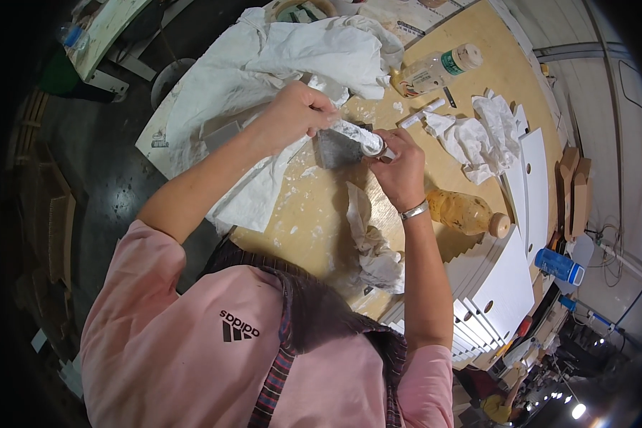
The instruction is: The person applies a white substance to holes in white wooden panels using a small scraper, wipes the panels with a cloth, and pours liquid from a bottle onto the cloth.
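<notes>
My left hand (303, 110) is closed in a pinch at the far end of a narrow, white-smeared strip (357, 134). What its fingers hold is too small to make out. The near end of the strip, which looks rounded, is gripped by my right hand (399, 165), its wrist wearing a metal band. Below the strip lies a dark grey flat piece (337, 151) on the yellowish worktop (299, 207), which is spotted with white flecks. A large white cloth (292, 53) spreads over the far left, partly beneath my left forearm.
Right of my hands are a clear bottle with a green label (439, 70), a white marker-like stick (421, 113), crumpled paper (481, 135) and a bottle of yellowish liquid (467, 212). More crumpled paper (374, 253) lies nearer me. White panels (492, 292) are stacked at the right.
</notes>
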Motion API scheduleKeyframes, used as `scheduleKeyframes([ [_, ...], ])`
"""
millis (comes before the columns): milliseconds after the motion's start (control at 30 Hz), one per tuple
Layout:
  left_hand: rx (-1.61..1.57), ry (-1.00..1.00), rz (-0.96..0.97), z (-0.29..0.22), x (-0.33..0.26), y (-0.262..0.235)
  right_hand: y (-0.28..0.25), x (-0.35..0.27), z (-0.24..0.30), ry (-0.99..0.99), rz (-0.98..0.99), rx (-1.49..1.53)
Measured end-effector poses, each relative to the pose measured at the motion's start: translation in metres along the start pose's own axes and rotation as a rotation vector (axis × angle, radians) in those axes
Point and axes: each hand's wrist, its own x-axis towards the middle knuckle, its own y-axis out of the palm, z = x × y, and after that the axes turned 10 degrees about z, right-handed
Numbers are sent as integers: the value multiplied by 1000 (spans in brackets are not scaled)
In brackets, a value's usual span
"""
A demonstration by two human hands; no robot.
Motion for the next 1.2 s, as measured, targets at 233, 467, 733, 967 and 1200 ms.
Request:
scheduleKeyframes([
  [233, -52, -32, 20, 1, 0, -4, 3, -1, 0, -1, -60, 77],
  [467, 870, 552, -134, -21, -12, 23, -1, -1, 9, 10, -11, -73],
  [733, 1097, 718, -17, -21, -10, 35, -9, -1, 20, -26, 102, -307],
  [967, 805, 356, 115, -15, 3, 23, -16, -2, 20, -104, 136, -345],
  [1200, 596, 114, 103, -8, 3, 18, -7, -6, 16, -110, 35, -307],
])
